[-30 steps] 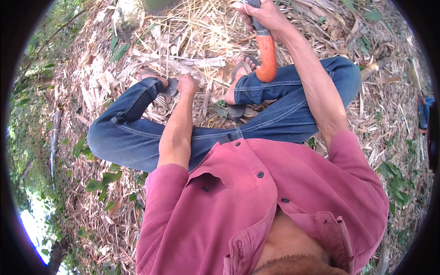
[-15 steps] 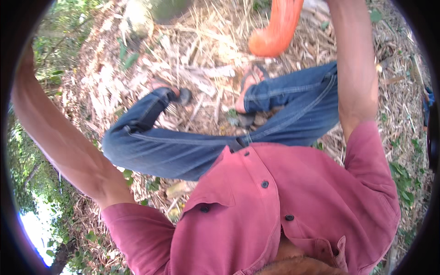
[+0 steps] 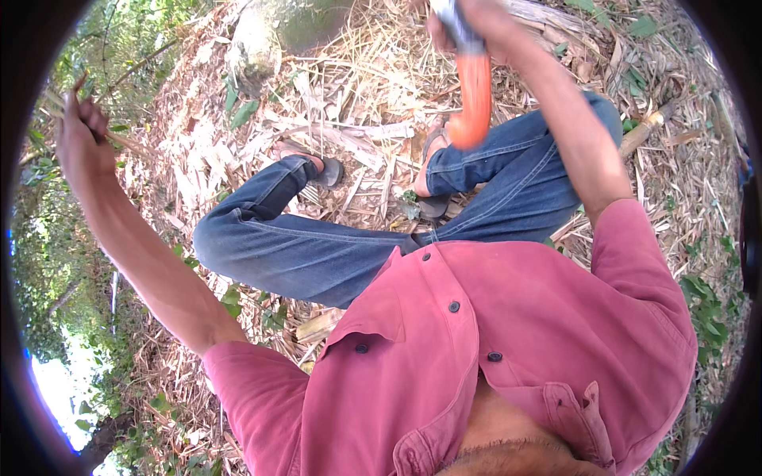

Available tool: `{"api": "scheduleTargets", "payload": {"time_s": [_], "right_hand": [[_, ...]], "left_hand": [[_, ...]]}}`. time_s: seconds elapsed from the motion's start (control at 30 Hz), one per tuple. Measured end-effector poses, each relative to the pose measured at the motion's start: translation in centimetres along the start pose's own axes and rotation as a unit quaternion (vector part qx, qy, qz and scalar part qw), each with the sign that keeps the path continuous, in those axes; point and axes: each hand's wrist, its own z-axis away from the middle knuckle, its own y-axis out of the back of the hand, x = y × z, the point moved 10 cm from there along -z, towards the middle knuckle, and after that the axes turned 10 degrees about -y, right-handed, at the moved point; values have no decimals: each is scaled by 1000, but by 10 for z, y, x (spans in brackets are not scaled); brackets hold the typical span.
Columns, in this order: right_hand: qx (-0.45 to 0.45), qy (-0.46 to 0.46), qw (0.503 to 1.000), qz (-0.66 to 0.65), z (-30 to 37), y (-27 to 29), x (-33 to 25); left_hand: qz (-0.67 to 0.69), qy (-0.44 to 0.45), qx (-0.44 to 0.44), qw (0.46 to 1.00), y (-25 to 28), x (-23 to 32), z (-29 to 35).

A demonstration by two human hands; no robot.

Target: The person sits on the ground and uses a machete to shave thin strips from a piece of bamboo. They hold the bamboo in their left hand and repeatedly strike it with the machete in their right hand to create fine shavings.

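The right hand (image 3: 468, 20) is raised at the top edge of the view, its grip closed round a tool with a curved orange handle (image 3: 475, 99). The handle is smooth, bright orange, and bends gently like a hook toward its rounded lower end, which hangs free above the right knee. Just under the fingers sits a short grey-and-white collar; whatever blade the tool has runs out of view past the rim.

The left hand (image 3: 79, 135) is stretched out to the far left, its grip closed on a thin dry stem (image 3: 119, 139) that slants through the fist, among green leaves.

The person wears a red button shirt (image 3: 492, 333) and blue jeans (image 3: 317, 254), legs bent, with dark sandals (image 3: 325, 168) on the feet. The ground (image 3: 357, 95) beneath is thickly covered in pale dry straw and leaf litter. A greyish-green tree trunk (image 3: 278, 32) rises at the upper middle, just beyond the feet.
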Motion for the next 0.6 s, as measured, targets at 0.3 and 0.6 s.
{"api": "scheduleTargets", "payload": {"time_s": [0.3,0.6], "right_hand": [[-40,25,999,-8,41,15,20],[64,-114,991,-10,77,24,80]], "left_hand": [[-161,114,-129,972,93,-64,30],[-225,247,-294,895,-15,-277,86]]}}
